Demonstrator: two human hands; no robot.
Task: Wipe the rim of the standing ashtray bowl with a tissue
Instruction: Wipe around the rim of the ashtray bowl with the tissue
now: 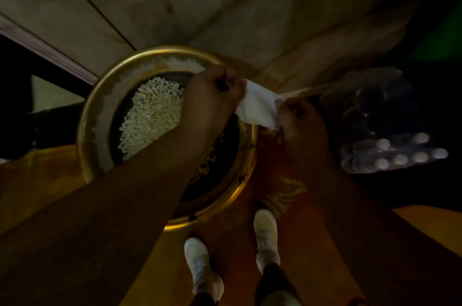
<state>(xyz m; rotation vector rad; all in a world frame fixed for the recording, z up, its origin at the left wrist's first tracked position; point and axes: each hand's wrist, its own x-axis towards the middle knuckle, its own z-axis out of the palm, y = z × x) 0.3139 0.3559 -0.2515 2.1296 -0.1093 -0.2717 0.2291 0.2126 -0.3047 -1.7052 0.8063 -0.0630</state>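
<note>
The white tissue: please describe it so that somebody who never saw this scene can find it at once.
Start at the large round brass ashtray bowl in the middle, partly filled with pale granules. Above its far right rim, the left hand and right hand stretch a small white tissue between them, the only bright flat sheet.

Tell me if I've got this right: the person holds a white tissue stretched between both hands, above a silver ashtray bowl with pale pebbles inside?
Nearly. The head view shows the ashtray bowl is gold-coloured, not silver. The rest holds: the left hand and right hand each grip an end of the white tissue, and pale pebbles lie inside.
</note>
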